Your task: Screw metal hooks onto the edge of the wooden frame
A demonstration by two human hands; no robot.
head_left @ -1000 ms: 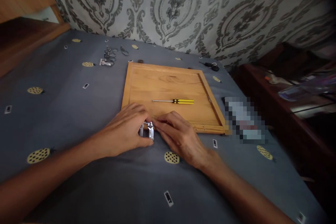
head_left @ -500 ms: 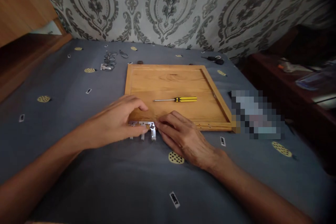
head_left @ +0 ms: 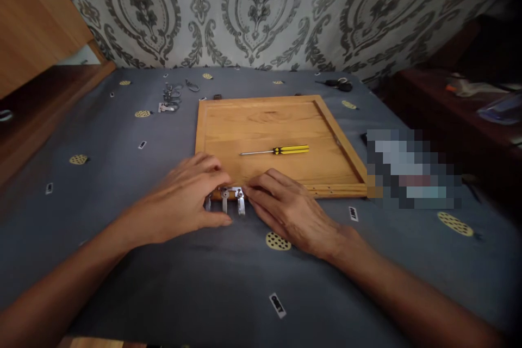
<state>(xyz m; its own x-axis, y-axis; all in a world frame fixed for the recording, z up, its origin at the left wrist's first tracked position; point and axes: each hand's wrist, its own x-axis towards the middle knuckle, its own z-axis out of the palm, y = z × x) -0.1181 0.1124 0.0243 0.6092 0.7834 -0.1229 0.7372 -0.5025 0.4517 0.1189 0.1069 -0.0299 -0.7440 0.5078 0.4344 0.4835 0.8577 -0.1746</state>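
Note:
A shiny metal hook rack [head_left: 235, 192], a strip with several bent hooks hanging down, lies along the near edge of the shallow wooden panel [head_left: 261, 114]. My left hand [head_left: 183, 196] is around its left part, thumb and fingers apart, with the fingertips near the strip; whether they touch it is unclear. My right hand [head_left: 289, 212] has its fingers pinched together at the rack's right end, covering that tip. On the panel lies a screwdriver [head_left: 291, 150] with a yellow and black handle, its shaft pointing left.
More metal hooks [head_left: 169, 100] lie on the patterned grey sheet [head_left: 134, 272] at the back left. Keys [head_left: 336, 84] are at the back right. A pixelated object [head_left: 411, 168] sits right of the panel. A wooden cabinet [head_left: 41, 22] stands at left.
My left thumb has come off the hook rack and moved down, uncovering more hooks. My right hand stays at the rack's right end. The view has shifted slightly.

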